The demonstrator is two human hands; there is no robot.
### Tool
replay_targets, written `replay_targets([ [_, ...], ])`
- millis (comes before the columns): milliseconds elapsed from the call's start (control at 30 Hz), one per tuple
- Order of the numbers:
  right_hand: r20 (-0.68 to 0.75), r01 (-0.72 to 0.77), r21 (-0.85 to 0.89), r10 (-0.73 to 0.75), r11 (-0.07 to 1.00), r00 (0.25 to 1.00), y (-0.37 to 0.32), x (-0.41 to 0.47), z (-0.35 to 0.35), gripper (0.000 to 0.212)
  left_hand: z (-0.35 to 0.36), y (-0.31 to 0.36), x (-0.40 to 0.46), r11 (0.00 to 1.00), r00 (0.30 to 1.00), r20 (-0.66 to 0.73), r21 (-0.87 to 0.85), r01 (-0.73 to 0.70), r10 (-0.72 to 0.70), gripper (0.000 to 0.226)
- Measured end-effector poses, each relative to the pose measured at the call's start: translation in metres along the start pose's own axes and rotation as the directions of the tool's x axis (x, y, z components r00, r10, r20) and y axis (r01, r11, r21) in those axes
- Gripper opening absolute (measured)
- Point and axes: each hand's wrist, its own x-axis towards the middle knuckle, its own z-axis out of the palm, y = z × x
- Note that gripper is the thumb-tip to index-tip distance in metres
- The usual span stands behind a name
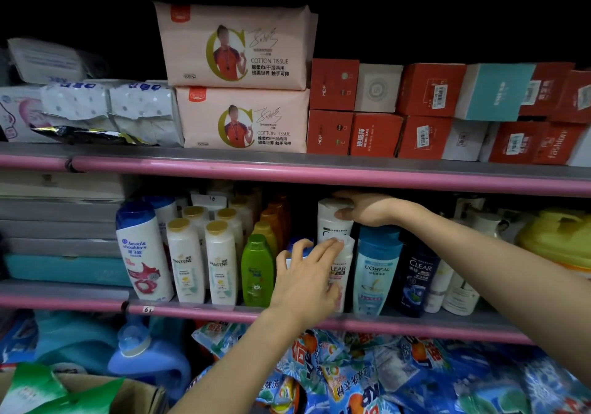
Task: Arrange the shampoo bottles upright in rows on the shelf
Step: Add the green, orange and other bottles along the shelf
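Note:
Shampoo bottles stand upright on the middle shelf (pixel 224 313) with its pink rail. My right hand (pixel 367 209) grips the top of a tall white bottle (pixel 332 225) in the back row. My left hand (pixel 307 279) rests with spread fingers on a white and pink Clear bottle (pixel 343 273) in the front row, hiding most of it and a blue-capped item behind. To the left stand a green bottle (pixel 257 273), two white Pantene bottles (pixel 185 266) and a Head & Shoulders bottle (pixel 144 250). A blue L'Oreal bottle (pixel 377 269) and a dark Clear bottle (pixel 417 276) stand to the right.
The upper shelf holds pink cotton tissue packs (pixel 236 45) and red boxes (pixel 428 90) close above my right hand. Orange bottles (pixel 271 218) fill the back row. A yellow container (pixel 556 237) sits far right. Detergent bags (pixel 383 375) and a blue jug (pixel 144 353) lie below.

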Motion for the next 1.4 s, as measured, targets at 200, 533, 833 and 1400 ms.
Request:
replay_targets([
  [200, -0.037, 0.009, -0.004, -0.009, 1.0, 0.999, 0.004, -0.008, -0.002, 0.057, 0.003, -0.002, 0.0, 1.0, 1.0, -0.028, 0.019, 0.002, -0.002, 0.064],
  [533, -0.45, -0.086, 0.093, 0.119, 0.992, 0.885, 0.03, -0.068, 0.011, 0.027, -0.001, 0.004, -0.003, 0.999, 0.994, -0.114, -0.052, 0.001, -0.007, 0.057],
  [833, -0.406, -0.098, 0.405, 0.274, 0.909, 0.872, 0.065, -0.105, 0.082, 0.051, -0.001, 0.043, 0.028, 0.996, 0.997, -0.034, -0.066, 0.06, -0.062, 0.053],
  [1400, -0.427, 0.1, 0.615, 0.223, 0.782, 0.876, 0.072, -0.095, 0.097, 0.029, -0.002, 0.061, 0.041, 1.0, 1.0, 0.008, 0.0, 0.0, 0.0, 0.047],
])
